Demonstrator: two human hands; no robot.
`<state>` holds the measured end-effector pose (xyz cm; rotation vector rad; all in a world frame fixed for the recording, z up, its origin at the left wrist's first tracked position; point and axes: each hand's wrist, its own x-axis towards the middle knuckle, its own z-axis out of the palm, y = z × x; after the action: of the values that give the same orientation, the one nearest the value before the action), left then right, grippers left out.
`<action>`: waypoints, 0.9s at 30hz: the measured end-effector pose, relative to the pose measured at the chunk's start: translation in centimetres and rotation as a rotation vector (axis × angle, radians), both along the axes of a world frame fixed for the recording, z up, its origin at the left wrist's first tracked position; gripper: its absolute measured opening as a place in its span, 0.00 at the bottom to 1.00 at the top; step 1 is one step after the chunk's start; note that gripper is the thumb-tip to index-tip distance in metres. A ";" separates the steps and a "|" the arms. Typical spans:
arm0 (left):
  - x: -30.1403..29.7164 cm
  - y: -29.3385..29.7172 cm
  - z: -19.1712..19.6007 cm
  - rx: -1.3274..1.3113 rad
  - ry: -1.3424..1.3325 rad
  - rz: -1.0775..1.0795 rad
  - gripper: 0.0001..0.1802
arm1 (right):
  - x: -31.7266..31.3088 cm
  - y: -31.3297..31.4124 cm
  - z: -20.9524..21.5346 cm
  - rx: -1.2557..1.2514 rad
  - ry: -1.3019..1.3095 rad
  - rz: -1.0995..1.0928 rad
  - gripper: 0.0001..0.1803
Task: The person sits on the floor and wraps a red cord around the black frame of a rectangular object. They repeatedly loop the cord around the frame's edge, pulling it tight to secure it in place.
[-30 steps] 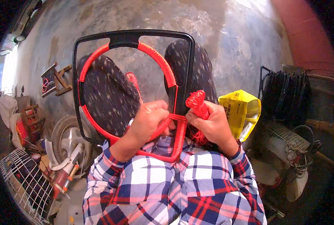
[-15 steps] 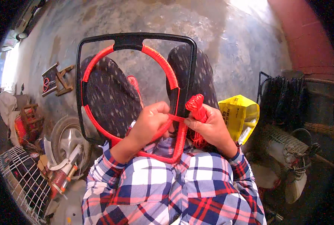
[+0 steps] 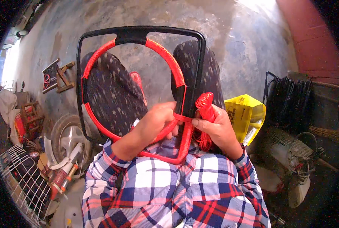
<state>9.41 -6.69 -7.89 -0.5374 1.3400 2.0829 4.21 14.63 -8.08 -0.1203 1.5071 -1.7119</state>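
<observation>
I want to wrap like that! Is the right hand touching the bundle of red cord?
Touching. The head view shows the right hand closed around the red cord bundle, thumb pinching its strand.

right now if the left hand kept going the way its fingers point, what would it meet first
The left hand points to the person's right, along the flat red cord. It would likely meet the black frame bar first, then the right hand; depth is unclear.

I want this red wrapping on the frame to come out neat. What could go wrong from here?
The red cord runs taut between the left hand and the bundle in the right hand; a slip could loosen the last turns. The black frame seems to rest only on the knees and might tilt.
</observation>
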 end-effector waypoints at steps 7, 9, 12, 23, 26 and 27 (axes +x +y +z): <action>0.5 0.0 -1.3 -0.166 0.132 -0.076 0.15 | 0.3 -0.4 0.3 -0.003 0.008 -0.027 0.18; 0.5 0.1 -1.2 -0.110 0.112 -0.027 0.15 | 0.0 -0.2 0.4 0.073 0.052 0.034 0.18; 0.4 0.2 -0.7 0.010 0.021 0.062 0.16 | 0.0 -0.2 0.4 0.014 0.040 0.018 0.18; 0.1 0.5 -1.0 -0.193 0.058 -0.076 0.23 | 0.3 -0.4 0.3 -0.021 0.002 -0.039 0.18; 0.3 0.8 -0.7 -0.194 0.120 -0.018 0.16 | 0.1 -0.3 0.6 0.042 0.040 -0.013 0.17; 0.2 0.7 -0.5 -0.140 0.103 -0.003 0.16 | 0.1 -0.2 0.5 0.074 0.060 0.002 0.17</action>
<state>9.64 -6.02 -8.39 -0.4919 1.5532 2.0492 4.29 14.45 -7.58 -0.1353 1.6124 -1.6614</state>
